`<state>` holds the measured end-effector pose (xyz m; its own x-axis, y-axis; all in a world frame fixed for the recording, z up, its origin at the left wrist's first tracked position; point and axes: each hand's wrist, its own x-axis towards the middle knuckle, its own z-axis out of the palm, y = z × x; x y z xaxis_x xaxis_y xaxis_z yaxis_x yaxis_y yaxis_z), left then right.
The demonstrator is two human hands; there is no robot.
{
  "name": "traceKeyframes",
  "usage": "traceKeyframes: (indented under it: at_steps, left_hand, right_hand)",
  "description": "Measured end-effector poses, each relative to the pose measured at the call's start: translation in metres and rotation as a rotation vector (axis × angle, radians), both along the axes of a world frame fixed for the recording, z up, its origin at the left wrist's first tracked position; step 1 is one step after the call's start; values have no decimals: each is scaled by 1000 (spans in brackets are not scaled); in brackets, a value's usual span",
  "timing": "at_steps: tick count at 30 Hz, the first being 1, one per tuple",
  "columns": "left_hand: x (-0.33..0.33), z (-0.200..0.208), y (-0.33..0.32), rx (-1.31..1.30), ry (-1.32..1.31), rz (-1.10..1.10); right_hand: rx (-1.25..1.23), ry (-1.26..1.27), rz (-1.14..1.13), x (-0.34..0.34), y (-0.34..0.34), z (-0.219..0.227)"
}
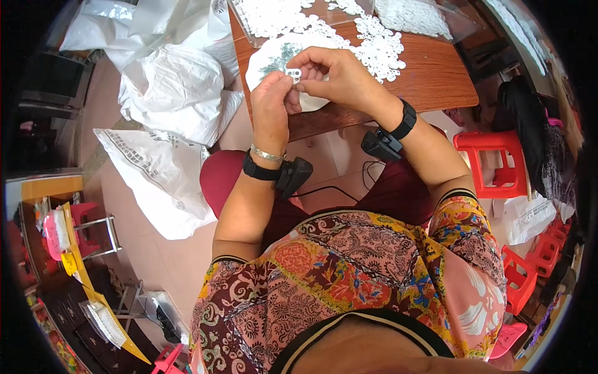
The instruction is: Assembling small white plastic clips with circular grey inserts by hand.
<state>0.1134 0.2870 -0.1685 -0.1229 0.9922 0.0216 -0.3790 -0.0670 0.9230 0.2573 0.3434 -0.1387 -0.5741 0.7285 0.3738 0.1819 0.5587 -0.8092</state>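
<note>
Between my two hands, over the near left part of the table, is a small white plastic piece point(293, 73) with dark round spots or holes. My left hand point(271, 98) pinches its near left side with thumb and fingers. From the right, the thumb and forefinger of my right hand point(336, 75) close on the same piece. Behind them lies a round white plate or sheet point(256, 70) bearing a heap of tiny dark grey-green bits point(281, 57). Many small white ring-like pieces point(381, 47) lie spread beside and beyond it.
The brown wooden table point(436, 78) ends just below my hands. Full white sacks point(171, 87) stand to the left, with a flattened white sack point(156, 177) on the floor. A red stool point(492, 163) stands at the right. A black cable point(327, 189) hangs between my knees.
</note>
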Motion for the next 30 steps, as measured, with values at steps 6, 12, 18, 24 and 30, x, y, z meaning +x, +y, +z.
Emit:
traceKeyframes:
  at_steps: [6,12,18,24,30]
  left_hand:
    - [3,-1,1,-10,16,26]
    - [7,-1,1,-11,56,58]
    - [4,0,0,-21,31,72]
    - [5,-2,0,38,31,68]
    - [8,0,-4,120,107,83]
  right_hand:
    - [79,-98,-33,-1,-3,2]
    - [524,-135,-106,-5,-4,-4]
    - [588,-118,-81,-6,-7,-2]
    - [520,-178,-65,-5,-8,-2]
    - [502,-122,-91,-2,-11,0]
